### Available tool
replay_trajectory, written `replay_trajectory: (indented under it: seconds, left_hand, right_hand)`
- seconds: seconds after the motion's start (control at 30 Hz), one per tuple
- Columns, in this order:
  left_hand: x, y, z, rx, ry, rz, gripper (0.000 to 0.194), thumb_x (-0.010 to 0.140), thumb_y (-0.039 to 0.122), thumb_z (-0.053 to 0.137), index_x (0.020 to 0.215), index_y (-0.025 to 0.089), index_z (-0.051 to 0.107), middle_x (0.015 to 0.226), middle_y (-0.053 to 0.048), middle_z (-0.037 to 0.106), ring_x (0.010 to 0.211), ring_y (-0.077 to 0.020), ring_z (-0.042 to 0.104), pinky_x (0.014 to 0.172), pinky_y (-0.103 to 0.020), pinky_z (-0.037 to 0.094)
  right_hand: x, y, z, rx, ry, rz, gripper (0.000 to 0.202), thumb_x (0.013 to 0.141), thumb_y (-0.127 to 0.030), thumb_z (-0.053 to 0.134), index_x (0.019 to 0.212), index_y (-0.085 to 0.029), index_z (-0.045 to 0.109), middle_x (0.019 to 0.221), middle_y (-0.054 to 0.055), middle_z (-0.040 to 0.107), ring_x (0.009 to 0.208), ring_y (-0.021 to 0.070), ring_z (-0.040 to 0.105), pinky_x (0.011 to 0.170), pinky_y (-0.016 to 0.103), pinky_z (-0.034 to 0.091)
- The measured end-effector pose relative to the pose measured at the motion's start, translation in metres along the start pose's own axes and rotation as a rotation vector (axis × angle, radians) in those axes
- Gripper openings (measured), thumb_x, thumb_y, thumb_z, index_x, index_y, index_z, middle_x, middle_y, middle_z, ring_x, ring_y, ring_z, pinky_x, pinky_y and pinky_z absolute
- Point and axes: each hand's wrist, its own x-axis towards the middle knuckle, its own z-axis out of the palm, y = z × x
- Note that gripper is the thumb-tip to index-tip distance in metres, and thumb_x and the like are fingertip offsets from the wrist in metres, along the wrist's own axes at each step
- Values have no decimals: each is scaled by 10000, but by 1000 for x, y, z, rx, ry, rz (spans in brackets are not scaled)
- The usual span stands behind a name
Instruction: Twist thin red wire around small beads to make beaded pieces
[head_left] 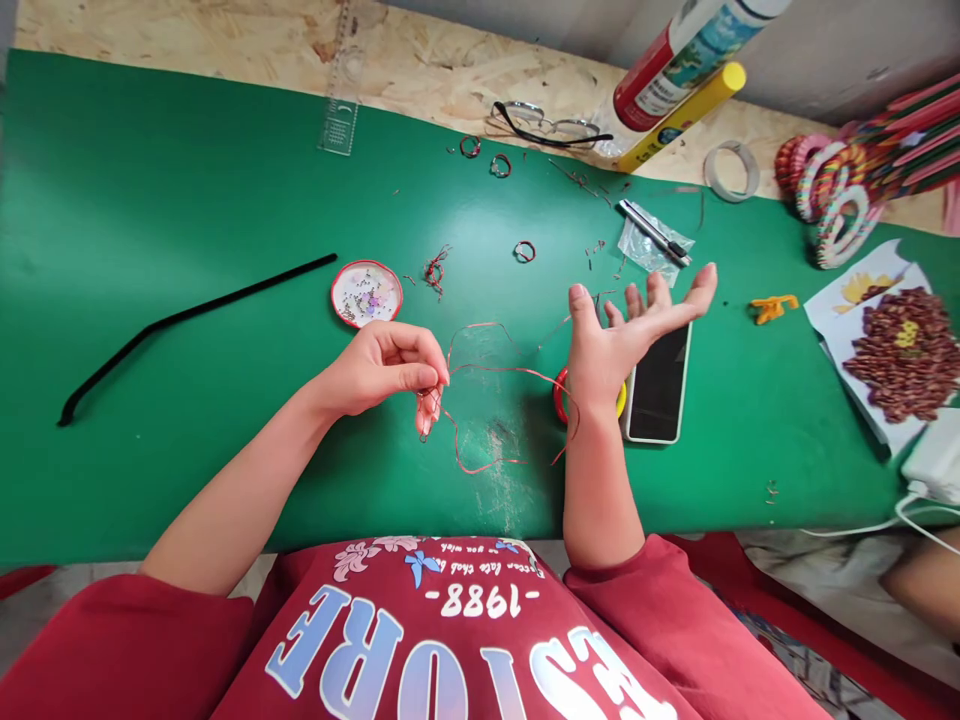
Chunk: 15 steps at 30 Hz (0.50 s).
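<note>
Thin red cord [487, 368] is pinched in my left hand [390, 372], and its loose strands curve out to the right above the green mat. A small knotted part hangs just below those fingertips. My right hand [630, 335] is raised with its fingers spread and nothing in it. Beneath its wrist, a red and yellow ring-shaped object [560, 396] is partly hidden. Up and left of my left hand lies a round white dish [367, 294] with a red rim, holding small beads. A tangled red cord piece [435, 270] rests to the right of the dish.
A phone [658, 385] lies beside my right wrist. Small red rings [525, 251], a cutter [655, 232], glasses [551, 125] and a ruler [341, 120] are farther back. A black rod [195, 312] lies left; a beaded flower [907, 350] and white cable [855, 530] are right.
</note>
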Motion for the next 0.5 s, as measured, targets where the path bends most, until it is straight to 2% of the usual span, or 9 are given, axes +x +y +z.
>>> replay_trajectory:
  seconds: [0.07, 0.13, 0.17, 0.2, 0.27, 0.33, 0.37, 0.4, 0.5]
  left_hand:
    - [0, 1, 0, 18, 5, -33, 173, 807, 336, 808, 766, 186, 732, 597, -13, 737, 484, -160, 708, 413, -227, 574]
    - [2, 0, 0, 50, 91, 10, 238, 774, 385, 834, 748, 178, 719, 578, -5, 722, 456, -148, 688, 434, -234, 587]
    - [3, 0, 0, 67, 170, 61, 265, 757, 403, 846, 745, 175, 713, 578, 3, 717, 452, -134, 682, 462, -234, 601]
    - [5, -1, 0, 84, 266, 125, 287, 740, 417, 858, 748, 173, 708, 582, 13, 712, 458, -119, 680, 497, -230, 615]
    - [9, -2, -1, 110, 465, 245, 326, 705, 438, 878, 762, 170, 702, 602, 30, 710, 489, -96, 686, 548, -214, 631]
    - [13, -3, -2, 133, 618, 323, 361, 680, 460, 887, 774, 169, 696, 622, 37, 710, 524, -86, 697, 567, -198, 634]
    - [14, -4, -2, 144, 673, 350, 371, 677, 469, 886, 775, 168, 693, 631, 38, 711, 540, -84, 703, 572, -192, 636]
    - [15, -4, -2, 155, 714, 372, 374, 677, 473, 884, 775, 167, 691, 641, 38, 713, 556, -84, 710, 580, -188, 639]
    - [16, -6, 1, 182, 764, 420, 355, 696, 465, 874, 771, 171, 690, 666, 40, 720, 589, -88, 727, 623, -196, 658]
  right_hand:
    - [6, 9, 2, 79, 65, 57, 844, 964, -512, 577, 1542, -325, -8, 1424, 214, 448, 1275, 299, 591, 930, 488, 540]
    - [13, 11, 3, 204, 134, 77, 604, 987, -476, 548, 1484, -277, 269, 1207, 159, 618, 985, 222, 703, 793, 367, 556]
    - [16, 10, 2, 278, 166, 66, 462, 995, -462, 536, 1387, -250, 413, 1049, 118, 656, 804, 177, 689, 696, 318, 533]
    - [18, 6, 1, 354, 206, 51, 339, 997, -453, 538, 1254, -233, 520, 878, 66, 637, 636, 135, 614, 597, 286, 485]
    - [21, -5, -3, 479, 283, -10, 243, 980, -465, 576, 1012, -226, 600, 625, -33, 436, 452, 85, 373, 451, 266, 340]
    - [20, -20, -6, 551, 344, -83, 292, 948, -513, 616, 878, -230, 597, 569, -69, 264, 427, 72, 212, 396, 266, 216]
    - [18, -29, -7, 560, 361, -112, 333, 958, -533, 591, 826, -228, 583, 578, -62, 272, 435, 64, 179, 394, 266, 193]
    - [15, -37, -8, 538, 361, -129, 328, 968, -508, 590, 802, -225, 574, 625, -37, 350, 450, 60, 214, 412, 267, 215]
    - [0, -59, -9, 440, 470, -419, 311, 986, -417, 599, 746, -221, 576, 567, -25, 396, 518, 99, 366, 513, 286, 300]
